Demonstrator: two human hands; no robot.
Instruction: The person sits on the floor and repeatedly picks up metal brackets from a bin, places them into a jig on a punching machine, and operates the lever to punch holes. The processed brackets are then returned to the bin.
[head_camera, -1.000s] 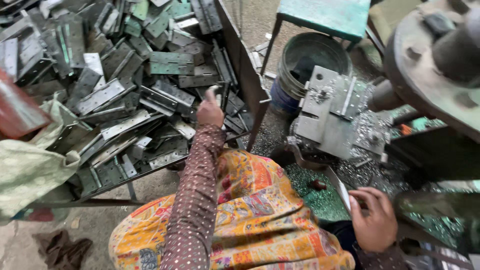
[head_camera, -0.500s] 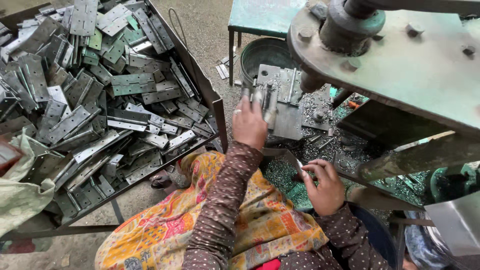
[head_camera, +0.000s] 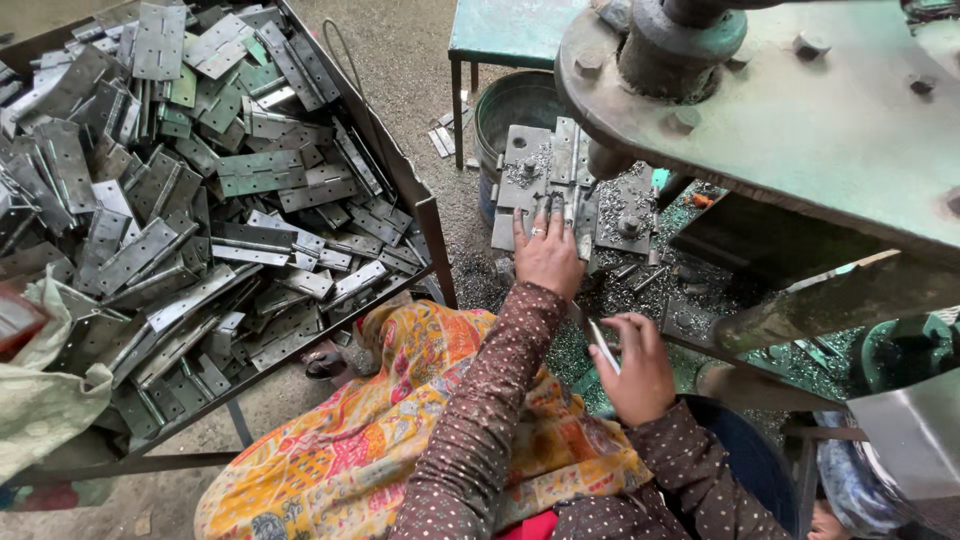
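My left hand (head_camera: 547, 255) reaches forward onto the grey press die block (head_camera: 530, 160), its fingers resting on a metal hinge plate (head_camera: 565, 205) lying under the ram (head_camera: 608, 160). My right hand (head_camera: 635, 365) sits lower, near my lap, pinching a thin metal rod (head_camera: 604, 347) between thumb and fingers. Both arms wear brown dotted sleeves. Metal chips cover the press bed (head_camera: 660, 290) around the die.
A big tray (head_camera: 425, 215) heaped with several grey and green hinge plates (head_camera: 200, 200) fills the left. The green press frame (head_camera: 800, 110) overhangs the top right. A round bucket (head_camera: 510, 105) and a green stool (head_camera: 505, 35) stand behind the die. A cloth sack (head_camera: 40, 400) lies at far left.
My left hand has swung from the hinge pile on the left across to the die and set a plate there. The right hand rose slightly, still pinching the rod.
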